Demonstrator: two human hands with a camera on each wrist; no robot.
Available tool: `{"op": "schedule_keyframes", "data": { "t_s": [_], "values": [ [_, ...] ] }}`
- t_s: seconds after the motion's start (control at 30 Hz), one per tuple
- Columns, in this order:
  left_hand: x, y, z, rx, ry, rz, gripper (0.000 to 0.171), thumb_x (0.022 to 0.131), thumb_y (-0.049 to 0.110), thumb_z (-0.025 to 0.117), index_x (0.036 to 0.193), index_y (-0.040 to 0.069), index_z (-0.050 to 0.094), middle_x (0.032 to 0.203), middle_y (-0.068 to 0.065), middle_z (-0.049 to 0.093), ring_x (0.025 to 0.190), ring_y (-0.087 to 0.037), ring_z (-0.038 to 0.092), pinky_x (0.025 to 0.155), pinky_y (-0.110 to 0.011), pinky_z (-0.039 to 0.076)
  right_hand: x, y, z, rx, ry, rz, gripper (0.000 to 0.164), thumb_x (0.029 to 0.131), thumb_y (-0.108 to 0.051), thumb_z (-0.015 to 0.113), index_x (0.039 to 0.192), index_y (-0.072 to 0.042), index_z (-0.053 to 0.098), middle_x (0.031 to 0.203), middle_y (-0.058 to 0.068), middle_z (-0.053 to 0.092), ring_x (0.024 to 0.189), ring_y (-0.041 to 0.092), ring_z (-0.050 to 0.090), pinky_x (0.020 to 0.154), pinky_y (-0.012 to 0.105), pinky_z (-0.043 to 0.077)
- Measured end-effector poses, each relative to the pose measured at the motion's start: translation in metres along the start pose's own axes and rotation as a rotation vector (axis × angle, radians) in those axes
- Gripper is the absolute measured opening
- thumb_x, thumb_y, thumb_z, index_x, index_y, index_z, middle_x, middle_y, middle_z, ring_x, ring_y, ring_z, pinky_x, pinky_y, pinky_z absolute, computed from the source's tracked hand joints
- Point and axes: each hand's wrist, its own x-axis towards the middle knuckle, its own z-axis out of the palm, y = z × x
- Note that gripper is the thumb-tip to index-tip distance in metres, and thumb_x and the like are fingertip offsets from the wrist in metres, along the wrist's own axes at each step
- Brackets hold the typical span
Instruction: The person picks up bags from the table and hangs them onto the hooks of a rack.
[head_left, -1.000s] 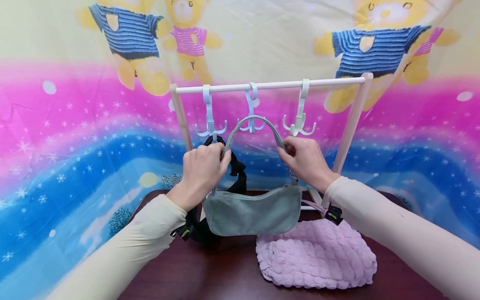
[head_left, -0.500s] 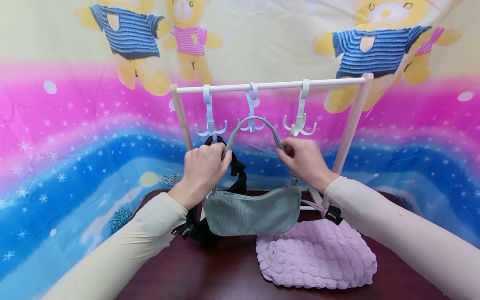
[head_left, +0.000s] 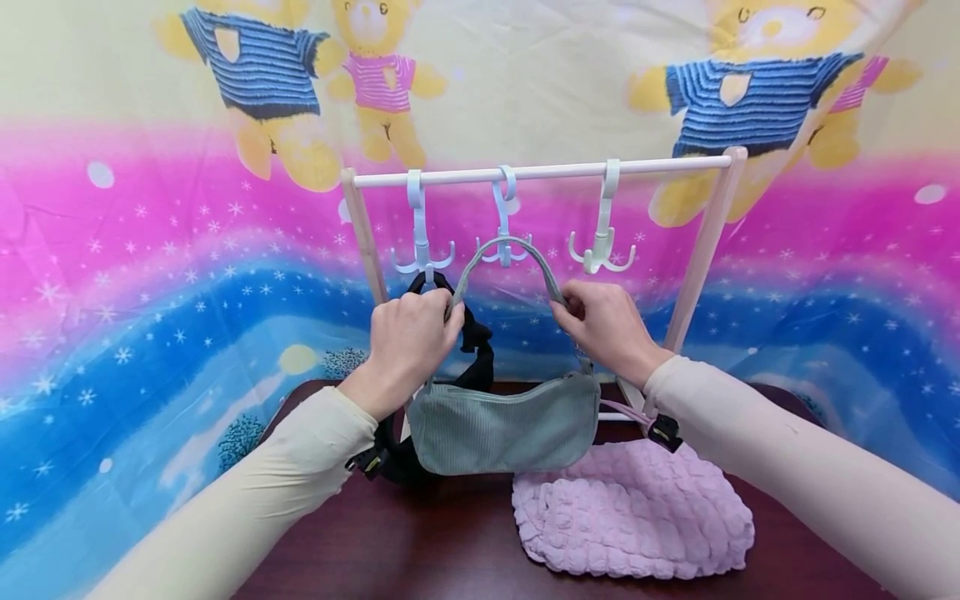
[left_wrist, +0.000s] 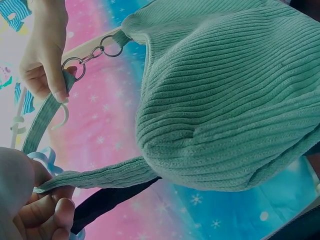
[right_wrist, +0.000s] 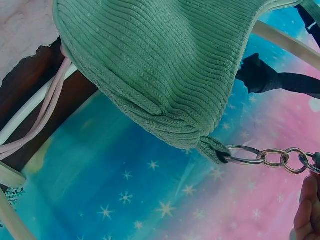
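In the lower right of the frame a pink bag [head_left: 637,517] lay on the dark table [head_left: 420,542], slumped and flat-looking; its opening did not show, so its contents could not be told. The left hand [head_left: 408,342], left of centre, pinched one end of the handle [head_left: 510,241] of the green bag [head_left: 506,429]; the right hand [head_left: 611,325], right of centre, gripped the other end beside a chain [right_wrist: 274,157]. The green bag hung between them at lower centre, clear of the table, its lower right corner covering the pink bag's top edge. Whatever it held was hidden. Behind the left hand, a black strap [head_left: 477,335] hung from the left hook [head_left: 422,242]. That hook, a middle hook [head_left: 503,217] and a right hook [head_left: 602,225] hung along the rack [head_left: 696,250], before a bear-print curtain [head_left: 150,292].
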Motion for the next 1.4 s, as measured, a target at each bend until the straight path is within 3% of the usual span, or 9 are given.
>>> {"op": "schedule_keyframes", "data": {
  "t_s": [1.4],
  "values": [
    [-0.0044, -0.002, 0.0074, -0.025, -0.018, 0.02, 0.028, 0.1, 0.029, 0.064, 0.077, 0.012, 0.067, 0.051, -0.001, 0.048, 0.042, -0.017, 0.045, 0.038, -0.03, 0.033, -0.0093, 0.0036, 0.0055, 0.016, -0.059, 0.037, 0.01, 0.095, -0.017, 0.072, 0.09, -0.009, 0.069, 0.069, 0.004, 0.063, 0.061, 0.014, 0.054, 0.06, 0.03, 0.048]
  ]
}}
